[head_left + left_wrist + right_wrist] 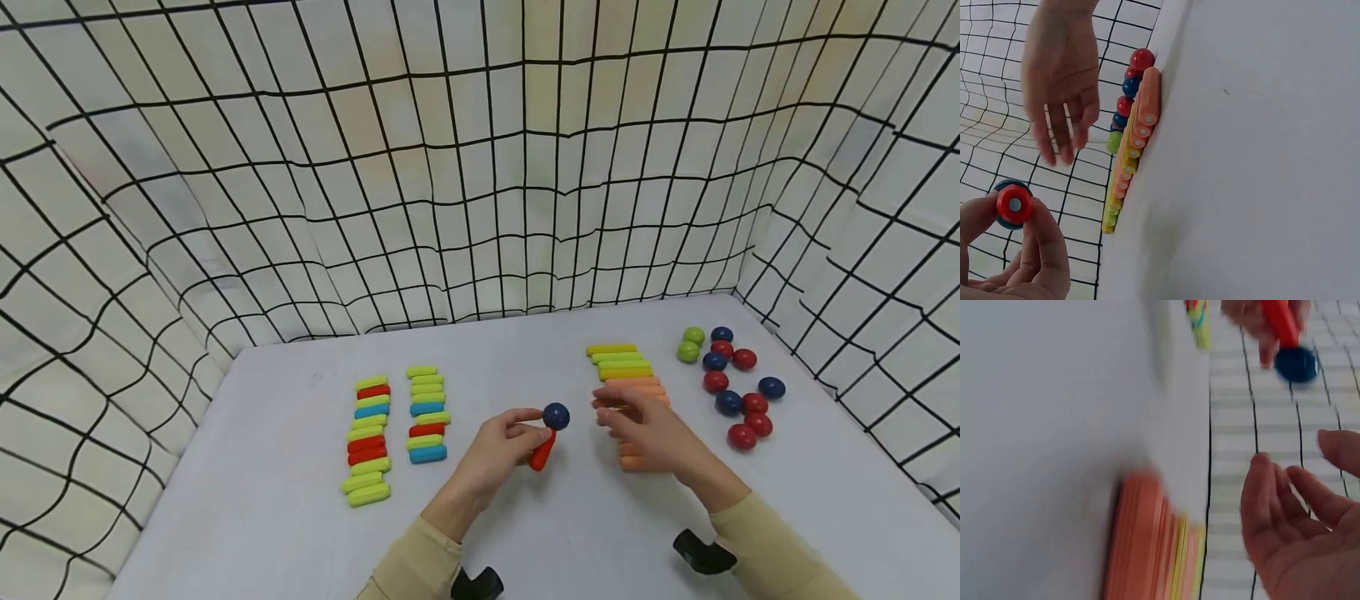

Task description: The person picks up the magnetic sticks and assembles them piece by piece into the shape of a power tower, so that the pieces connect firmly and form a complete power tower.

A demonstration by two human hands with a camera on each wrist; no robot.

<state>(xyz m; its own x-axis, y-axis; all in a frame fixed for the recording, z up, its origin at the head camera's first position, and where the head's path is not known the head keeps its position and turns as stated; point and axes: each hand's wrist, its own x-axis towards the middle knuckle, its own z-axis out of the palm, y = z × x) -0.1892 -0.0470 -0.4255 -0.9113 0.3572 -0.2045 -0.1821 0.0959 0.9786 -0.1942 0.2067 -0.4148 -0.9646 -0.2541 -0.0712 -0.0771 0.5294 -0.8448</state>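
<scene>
My left hand [495,454] pinches a short red magnetic rod [542,454] between thumb and fingertips. A dark blue ball [556,416] sits at the rod's upper end; the left wrist view shows the rod's silver end disc, with the ball behind. To the right, my right hand [652,429] hovers over a row of orange rods [637,463], covering part of them. Its fingers [1257,494] are loosely bent and hold nothing in the right wrist view, where the ball [1296,364] and red rod [1280,322] appear above.
Two columns of yellow-green, red and blue rods [368,494] lie at left on the white table [247,467]. Yellow rods [621,363] continue the orange row at the back. Green, blue and red balls [742,437] cluster at right. Black netting [487,167] surrounds the back and sides.
</scene>
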